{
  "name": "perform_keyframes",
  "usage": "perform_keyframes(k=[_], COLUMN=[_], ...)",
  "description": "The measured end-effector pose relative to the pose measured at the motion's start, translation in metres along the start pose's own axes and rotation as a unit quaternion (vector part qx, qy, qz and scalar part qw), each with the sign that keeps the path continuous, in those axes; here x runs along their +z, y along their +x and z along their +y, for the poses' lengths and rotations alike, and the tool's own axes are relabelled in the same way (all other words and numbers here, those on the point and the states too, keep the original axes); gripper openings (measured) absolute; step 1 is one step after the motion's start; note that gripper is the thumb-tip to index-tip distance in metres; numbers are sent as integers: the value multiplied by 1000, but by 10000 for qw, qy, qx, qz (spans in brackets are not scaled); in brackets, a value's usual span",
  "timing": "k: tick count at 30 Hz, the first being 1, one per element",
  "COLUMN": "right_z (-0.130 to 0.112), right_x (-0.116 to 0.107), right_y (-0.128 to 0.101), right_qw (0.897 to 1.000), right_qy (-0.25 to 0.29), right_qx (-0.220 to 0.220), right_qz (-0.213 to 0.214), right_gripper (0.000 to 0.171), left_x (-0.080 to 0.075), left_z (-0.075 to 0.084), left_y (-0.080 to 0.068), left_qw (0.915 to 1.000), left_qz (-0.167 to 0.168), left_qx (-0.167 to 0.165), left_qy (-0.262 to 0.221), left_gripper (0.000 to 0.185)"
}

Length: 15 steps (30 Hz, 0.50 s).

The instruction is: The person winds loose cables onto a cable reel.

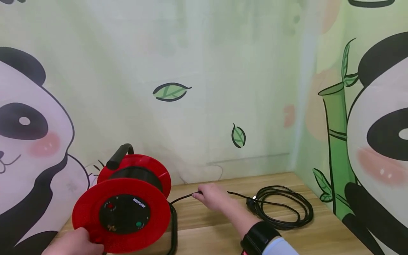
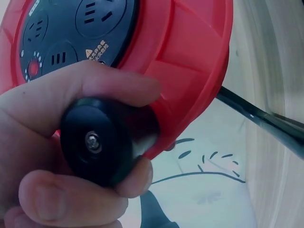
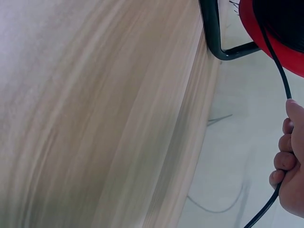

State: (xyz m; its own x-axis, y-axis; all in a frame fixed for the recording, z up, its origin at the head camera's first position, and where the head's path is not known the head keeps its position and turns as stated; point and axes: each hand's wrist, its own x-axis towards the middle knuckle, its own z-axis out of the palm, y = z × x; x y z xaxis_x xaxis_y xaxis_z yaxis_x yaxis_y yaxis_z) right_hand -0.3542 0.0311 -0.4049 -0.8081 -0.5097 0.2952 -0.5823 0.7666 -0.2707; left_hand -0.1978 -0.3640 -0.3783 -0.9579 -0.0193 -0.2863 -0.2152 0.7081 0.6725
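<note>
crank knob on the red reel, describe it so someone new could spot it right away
On the wooden table stands a red cable reel. At its front rim's lower left edge, the left hand grips the crank knob: a stubby black cylinder with a screw in its end, unlike the curved carry handle on top.

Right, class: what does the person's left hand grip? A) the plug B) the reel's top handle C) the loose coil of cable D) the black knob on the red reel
D: the left hand curls round the black knob on the red reel.
</note>
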Motion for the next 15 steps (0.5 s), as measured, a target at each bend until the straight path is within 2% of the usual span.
perform_keyframes(k=[7,11,15], right_z=[-14,-22,-30], right_x=[8,14,19], right_y=[4,8,13], right_qw=[9997,9992,9985], right_qy=[-153,-326,-493], right_qx=[-139,-178,-161], right_qz=[-121,-163,-165], right_gripper=[34,33,33], left_x=[-11,-17,-22], left_z=[-8,-10,-3], left_y=[2,2,-5], left_qw=[9991,9977,9966], left_qz=[406,536,562], left_qx=[-56,-186,-174], left_qy=[-67,358,582], left_gripper=[37,33,35])
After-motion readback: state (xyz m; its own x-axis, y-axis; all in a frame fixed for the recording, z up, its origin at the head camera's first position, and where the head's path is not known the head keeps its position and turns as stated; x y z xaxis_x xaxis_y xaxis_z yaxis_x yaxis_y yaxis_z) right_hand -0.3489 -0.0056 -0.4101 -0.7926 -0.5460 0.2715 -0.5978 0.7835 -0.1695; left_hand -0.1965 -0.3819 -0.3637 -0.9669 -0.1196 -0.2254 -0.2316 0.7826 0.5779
